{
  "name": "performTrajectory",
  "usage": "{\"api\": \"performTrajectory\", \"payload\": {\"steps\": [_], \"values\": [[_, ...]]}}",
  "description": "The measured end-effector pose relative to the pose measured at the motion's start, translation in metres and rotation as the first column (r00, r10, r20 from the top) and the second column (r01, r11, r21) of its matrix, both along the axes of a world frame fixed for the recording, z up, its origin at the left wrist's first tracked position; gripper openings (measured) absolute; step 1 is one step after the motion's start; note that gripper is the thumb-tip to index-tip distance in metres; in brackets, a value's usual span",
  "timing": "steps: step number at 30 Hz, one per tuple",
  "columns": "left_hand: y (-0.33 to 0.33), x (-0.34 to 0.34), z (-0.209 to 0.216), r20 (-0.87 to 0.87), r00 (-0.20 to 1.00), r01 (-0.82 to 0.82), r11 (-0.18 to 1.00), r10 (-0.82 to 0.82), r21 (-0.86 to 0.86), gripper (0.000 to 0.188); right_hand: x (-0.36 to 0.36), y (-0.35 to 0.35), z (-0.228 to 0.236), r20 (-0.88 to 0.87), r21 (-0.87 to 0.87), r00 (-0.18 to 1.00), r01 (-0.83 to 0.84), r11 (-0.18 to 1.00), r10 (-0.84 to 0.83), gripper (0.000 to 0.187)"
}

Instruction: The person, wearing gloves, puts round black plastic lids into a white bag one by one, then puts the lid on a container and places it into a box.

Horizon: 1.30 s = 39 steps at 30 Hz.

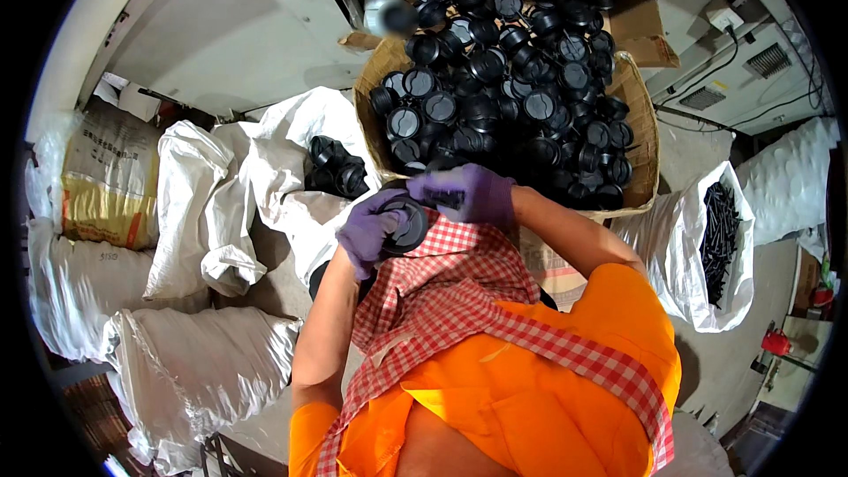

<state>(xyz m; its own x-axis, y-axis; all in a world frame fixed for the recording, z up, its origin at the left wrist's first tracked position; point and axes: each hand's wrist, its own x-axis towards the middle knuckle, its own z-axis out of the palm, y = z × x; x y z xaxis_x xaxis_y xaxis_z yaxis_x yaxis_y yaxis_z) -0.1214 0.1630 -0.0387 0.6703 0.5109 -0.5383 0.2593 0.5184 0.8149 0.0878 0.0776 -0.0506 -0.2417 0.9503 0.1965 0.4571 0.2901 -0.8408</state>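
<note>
My left hand (360,237), in a purple glove, grips a round black plastic part (408,228) with a flat disc-like face, held over my lap. Just right of it, my right hand (477,194) in a matching glove is closed, its fingers pointing toward that part. Something dark shows under the right fingers, too unclear to name. Beyond both hands stands a large cardboard box (643,137), heaped with similar black round parts (481,110).
An open white sack (291,137) with black parts (336,168) lies left of the box. To the right, another white sack (738,287) holds thin black pieces (720,243). Full white sacks (203,362) lie at left. Pale machine panels (230,26) stand behind.
</note>
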Motion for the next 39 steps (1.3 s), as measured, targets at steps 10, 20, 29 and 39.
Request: {"api": "performTrajectory", "payload": {"steps": [10,20,29,39], "values": [[-0.011,-0.003,0.048,-0.771,0.603,0.788,0.005,-0.202,0.615,0.051,-0.013,0.011,0.018,0.059,-0.571,0.943,-0.237,0.786,0.327,0.019],[-0.02,-0.022,0.024,0.466,0.839,-0.391,0.907,0.281,0.157,0.034,-0.012,0.024,0.02,-0.988,-0.078,0.147,-0.729,0.68,0.044,0.01],[-0.018,0.009,-0.007,0.031,0.96,-0.239,0.752,0.28,0.615,0.055,-0.042,0.072,-0.048,-0.306,-0.143,0.819,0.464,0.874,-0.485,0.014],[0.073,-0.053,-0.044,-0.359,0.751,0.301,0.197,0.554,0.933,0.064,0.06,0.15,-0.113,0.21,-0.176,0.382,0.92,0.35,-0.9,0.036]]}}
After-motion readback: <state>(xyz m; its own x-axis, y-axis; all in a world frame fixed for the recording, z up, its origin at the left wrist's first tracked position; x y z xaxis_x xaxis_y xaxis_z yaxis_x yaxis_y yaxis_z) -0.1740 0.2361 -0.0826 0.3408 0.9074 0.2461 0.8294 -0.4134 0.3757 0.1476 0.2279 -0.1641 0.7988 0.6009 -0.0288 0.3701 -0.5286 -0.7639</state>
